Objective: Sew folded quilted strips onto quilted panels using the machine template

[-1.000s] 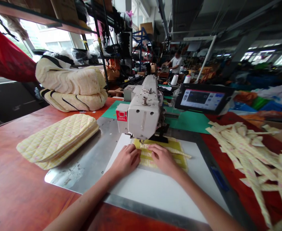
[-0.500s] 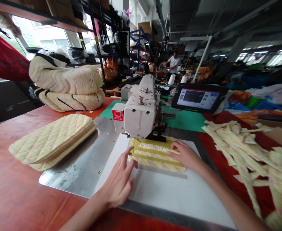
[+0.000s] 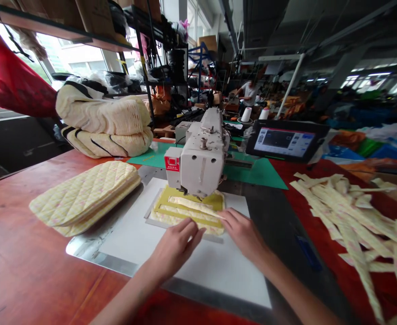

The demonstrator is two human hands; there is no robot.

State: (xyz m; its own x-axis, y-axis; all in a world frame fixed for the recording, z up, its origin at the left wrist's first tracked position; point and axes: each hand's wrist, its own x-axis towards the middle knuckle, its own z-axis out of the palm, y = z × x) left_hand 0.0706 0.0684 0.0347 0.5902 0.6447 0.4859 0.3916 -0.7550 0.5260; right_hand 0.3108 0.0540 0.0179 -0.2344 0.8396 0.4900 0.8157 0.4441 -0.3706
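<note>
My right hand pinches the right end of a pale yellow fabric strip, which lies across an olive-yellow slotted template. My left hand hovers at the template's front edge, fingers loosely bent and thumb apart, with nothing visible in it. Quilted yellow fabric shows through the slots and around the edges. Beneath is a white sheet on a metal plate. The white sewing machine head stands over the template's back edge.
Quilted oval pieces are stacked at left, with a bigger bundle behind. Loose fabric strips pile up at right. A control screen stands beside the machine; a blue object lies at right. A person is in the background.
The white sheet and template have shifted left under the machine head. My right hand has moved left and toward me with the strip's end. My left hand's fingers have curled in.
</note>
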